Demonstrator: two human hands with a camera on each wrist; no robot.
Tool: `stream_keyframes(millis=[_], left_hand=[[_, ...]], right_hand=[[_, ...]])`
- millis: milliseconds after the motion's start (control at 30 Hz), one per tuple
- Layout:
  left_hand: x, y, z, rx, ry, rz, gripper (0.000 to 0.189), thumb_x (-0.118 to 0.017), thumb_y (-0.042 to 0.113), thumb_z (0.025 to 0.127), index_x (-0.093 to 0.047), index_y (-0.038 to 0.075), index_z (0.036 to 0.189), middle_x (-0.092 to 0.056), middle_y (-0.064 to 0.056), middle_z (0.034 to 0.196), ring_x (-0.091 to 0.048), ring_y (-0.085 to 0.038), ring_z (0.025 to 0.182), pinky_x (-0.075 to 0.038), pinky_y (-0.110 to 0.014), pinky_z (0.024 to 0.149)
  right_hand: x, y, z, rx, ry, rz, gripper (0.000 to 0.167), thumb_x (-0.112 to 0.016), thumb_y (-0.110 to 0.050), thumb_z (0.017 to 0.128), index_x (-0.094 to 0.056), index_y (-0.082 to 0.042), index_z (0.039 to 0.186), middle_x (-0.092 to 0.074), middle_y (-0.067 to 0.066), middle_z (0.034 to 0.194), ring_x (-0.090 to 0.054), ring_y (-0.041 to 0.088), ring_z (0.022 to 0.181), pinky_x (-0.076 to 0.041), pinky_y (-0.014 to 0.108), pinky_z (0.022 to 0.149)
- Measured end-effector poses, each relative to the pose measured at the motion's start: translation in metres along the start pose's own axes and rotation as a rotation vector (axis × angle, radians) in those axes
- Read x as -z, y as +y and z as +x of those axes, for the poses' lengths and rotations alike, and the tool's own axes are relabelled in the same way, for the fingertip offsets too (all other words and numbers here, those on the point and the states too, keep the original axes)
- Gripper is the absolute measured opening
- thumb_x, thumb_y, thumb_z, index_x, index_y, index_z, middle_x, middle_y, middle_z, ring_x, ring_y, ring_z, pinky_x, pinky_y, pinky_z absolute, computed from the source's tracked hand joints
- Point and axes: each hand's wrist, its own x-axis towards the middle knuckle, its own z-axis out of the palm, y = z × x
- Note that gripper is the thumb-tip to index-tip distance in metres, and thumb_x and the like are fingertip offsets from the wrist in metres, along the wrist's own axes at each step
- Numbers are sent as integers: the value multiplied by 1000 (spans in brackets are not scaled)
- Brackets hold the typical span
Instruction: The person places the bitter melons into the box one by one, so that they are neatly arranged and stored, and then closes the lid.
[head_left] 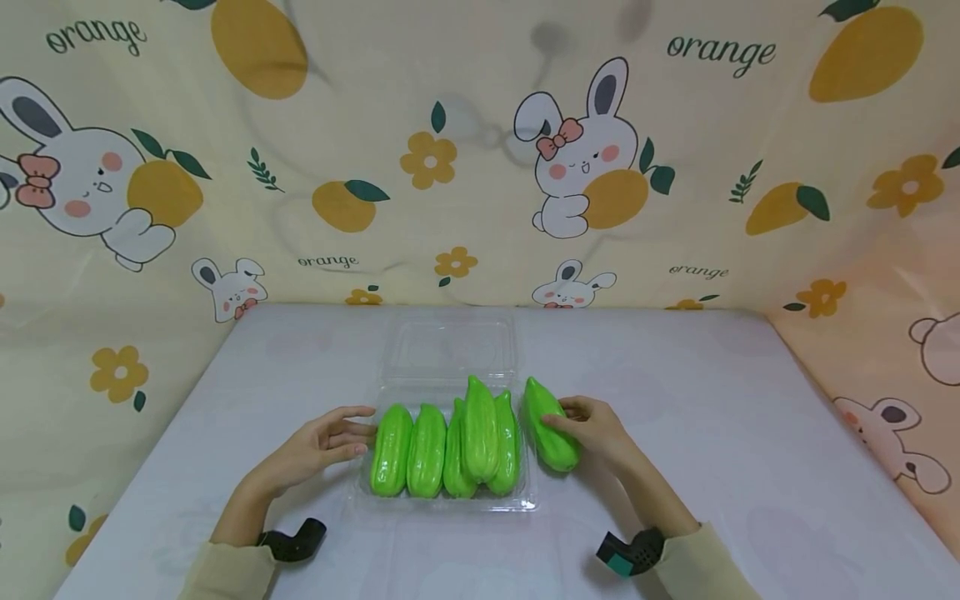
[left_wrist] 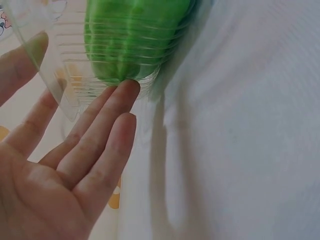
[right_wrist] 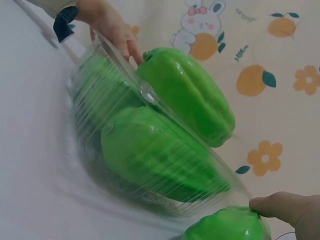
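A clear plastic clamshell box (head_left: 442, 507) lies with its lid (head_left: 453, 348) folded back. Several glossy green papaya-shaped fruits stand side by side in it, and one fruit (head_left: 480, 429) rests on top of the right-hand ones, above the rim. My right hand (head_left: 596, 429) grips another green fruit (head_left: 553, 429) just outside the box's right wall, thumb (right_wrist: 280, 206) on its near side. On the left, my left hand (head_left: 322, 446) has its fingers extended at the box's left wall, fingertips against the ribbed plastic in the left wrist view, beside the leftmost fruit (left_wrist: 130, 40).
The box sits on a white-covered table (head_left: 675, 400). Behind it hangs a cream cloth (head_left: 480, 250) printed with rabbits and oranges, which also runs along both sides. A black band with a device (head_left: 296, 542) is on the left wrist, and a similar device (head_left: 633, 552) on the right.
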Motion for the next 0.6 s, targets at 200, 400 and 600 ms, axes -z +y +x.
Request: stream_keyframes(millis=[200, 400, 600], left_hand=[[-1, 0, 1, -2, 2, 12, 62, -59, 20, 96, -31, -4, 145, -48, -35, 138, -61, -30, 121, -49, -15, 92], [-2, 2, 1, 2, 3, 19, 62, -59, 21, 96, -31, -3, 145, -48, -35, 138, -57, -41, 123, -50, -16, 92], [-5, 2, 2, 0, -2, -3, 62, -60, 20, 96, -31, -3, 145, -47, -35, 138, -57, -38, 122, -50, -16, 92]], right_hand=[[4, 0, -8, -21, 15, 25, 56, -68, -32, 88, -55, 5, 128, -65, 23, 119, -62, 27, 105, -52, 31, 85], [10, 0, -14, -32, 24, 37, 60, -67, -34, 89, -52, 4, 132, -64, 23, 122, -62, 25, 107, -50, 26, 83], [13, -3, -21, -42, 25, 56, 60, -67, -34, 89, -51, 4, 133, -62, 24, 126, -62, 25, 108, -50, 24, 82]])
